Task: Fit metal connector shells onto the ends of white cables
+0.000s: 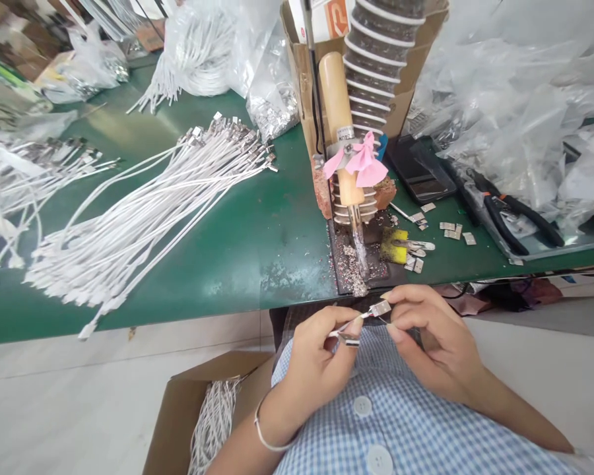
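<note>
My left hand (321, 359) is closed on a white cable (337, 330), pinched between thumb and index finger. A second small metal piece (349, 341) shows at its thumb. At the cable's end sits a silver USB connector (380, 308). My right hand (433, 346) has its fingertips at the connector's far end, and a thin wire runs between its thumb and the cable end. Just beyond both hands, a soldering iron (339, 99) with a wooden handle is fixed tip down over a dark plate (339, 264) strewn with solder bits.
A bundle of white cables (143, 224) lies across the green table (287, 218). Loose connectors (450, 229), a yellow sponge (394, 247), a phone (420, 171) and pliers (512, 214) lie right. A ribbed hose (383, 59) stands behind the iron. Below left is a cardboard box (175, 422) of cables.
</note>
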The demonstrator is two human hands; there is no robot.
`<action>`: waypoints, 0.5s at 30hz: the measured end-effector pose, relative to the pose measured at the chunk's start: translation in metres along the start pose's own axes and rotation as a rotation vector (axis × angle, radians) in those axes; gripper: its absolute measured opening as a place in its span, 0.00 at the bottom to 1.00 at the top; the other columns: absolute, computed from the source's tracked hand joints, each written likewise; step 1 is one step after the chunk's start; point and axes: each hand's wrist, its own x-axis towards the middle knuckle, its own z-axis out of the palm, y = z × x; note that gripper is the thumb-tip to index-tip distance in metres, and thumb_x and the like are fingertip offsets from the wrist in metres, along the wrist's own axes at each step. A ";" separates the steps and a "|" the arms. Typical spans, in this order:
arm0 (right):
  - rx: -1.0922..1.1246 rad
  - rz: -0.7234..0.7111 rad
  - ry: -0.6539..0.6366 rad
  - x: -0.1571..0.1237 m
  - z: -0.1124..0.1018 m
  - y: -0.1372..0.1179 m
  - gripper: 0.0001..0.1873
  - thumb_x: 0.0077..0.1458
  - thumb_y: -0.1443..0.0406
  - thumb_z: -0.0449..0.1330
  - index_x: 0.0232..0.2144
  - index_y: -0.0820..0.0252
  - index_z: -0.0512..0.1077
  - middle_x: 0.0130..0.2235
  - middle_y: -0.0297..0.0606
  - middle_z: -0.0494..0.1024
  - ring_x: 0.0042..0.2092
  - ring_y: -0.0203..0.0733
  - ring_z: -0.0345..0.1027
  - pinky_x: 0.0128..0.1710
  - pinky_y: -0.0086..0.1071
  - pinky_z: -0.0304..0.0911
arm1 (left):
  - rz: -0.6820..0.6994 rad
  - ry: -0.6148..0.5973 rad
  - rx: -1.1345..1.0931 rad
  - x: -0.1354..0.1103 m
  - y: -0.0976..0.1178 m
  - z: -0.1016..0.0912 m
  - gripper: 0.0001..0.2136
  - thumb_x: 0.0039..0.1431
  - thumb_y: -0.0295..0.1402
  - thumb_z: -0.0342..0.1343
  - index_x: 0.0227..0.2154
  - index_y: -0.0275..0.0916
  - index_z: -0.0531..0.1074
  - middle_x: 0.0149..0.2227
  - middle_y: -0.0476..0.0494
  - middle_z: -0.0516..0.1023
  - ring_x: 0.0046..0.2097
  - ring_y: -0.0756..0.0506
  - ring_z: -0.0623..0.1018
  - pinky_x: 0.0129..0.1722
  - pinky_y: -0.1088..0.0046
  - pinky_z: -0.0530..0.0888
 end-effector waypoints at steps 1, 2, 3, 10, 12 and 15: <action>-0.005 0.006 -0.010 0.000 -0.001 -0.001 0.08 0.55 0.76 0.57 0.36 0.60 0.66 0.44 0.40 0.70 0.51 0.35 0.66 0.48 0.28 0.65 | -0.008 -0.018 -0.004 -0.001 -0.001 -0.001 0.05 0.61 0.23 0.54 0.36 0.37 0.72 0.30 0.51 0.76 0.29 0.57 0.73 0.29 0.87 0.68; -0.006 0.015 -0.028 0.000 -0.002 -0.001 0.08 0.55 0.75 0.57 0.36 0.60 0.66 0.45 0.39 0.71 0.50 0.35 0.67 0.47 0.28 0.65 | -0.023 -0.042 -0.005 -0.002 -0.002 -0.002 0.05 0.61 0.23 0.53 0.36 0.37 0.72 0.31 0.51 0.76 0.29 0.57 0.73 0.30 0.87 0.68; -0.009 0.030 -0.042 0.000 -0.004 0.000 0.07 0.56 0.74 0.56 0.35 0.60 0.66 0.45 0.39 0.72 0.49 0.34 0.68 0.45 0.27 0.66 | -0.046 -0.069 -0.004 -0.004 -0.005 -0.004 0.05 0.62 0.24 0.53 0.35 0.38 0.73 0.31 0.51 0.77 0.30 0.57 0.74 0.30 0.87 0.69; -0.249 0.248 0.489 0.009 -0.069 0.038 0.03 0.60 0.66 0.57 0.34 0.60 0.65 0.34 0.39 0.77 0.35 0.36 0.73 0.29 0.26 0.65 | -0.379 -0.069 -0.037 -0.032 -0.045 -0.021 0.11 0.64 0.39 0.54 0.33 0.36 0.75 0.24 0.47 0.71 0.25 0.53 0.69 0.24 0.82 0.66; -0.450 0.358 0.638 0.015 -0.098 0.054 0.09 0.58 0.60 0.58 0.33 0.61 0.67 0.30 0.40 0.76 0.28 0.37 0.70 0.27 0.29 0.64 | -0.484 0.020 -0.141 -0.039 -0.051 -0.023 0.14 0.63 0.43 0.55 0.30 0.35 0.73 0.21 0.48 0.66 0.25 0.53 0.66 0.25 0.82 0.64; -0.715 0.461 0.586 0.026 -0.132 0.072 0.14 0.52 0.55 0.59 0.31 0.61 0.71 0.19 0.34 0.66 0.23 0.38 0.62 0.30 0.35 0.61 | -0.675 0.127 -0.366 -0.042 -0.047 -0.020 0.18 0.59 0.49 0.57 0.31 0.36 0.70 0.20 0.49 0.64 0.24 0.54 0.62 0.24 0.84 0.60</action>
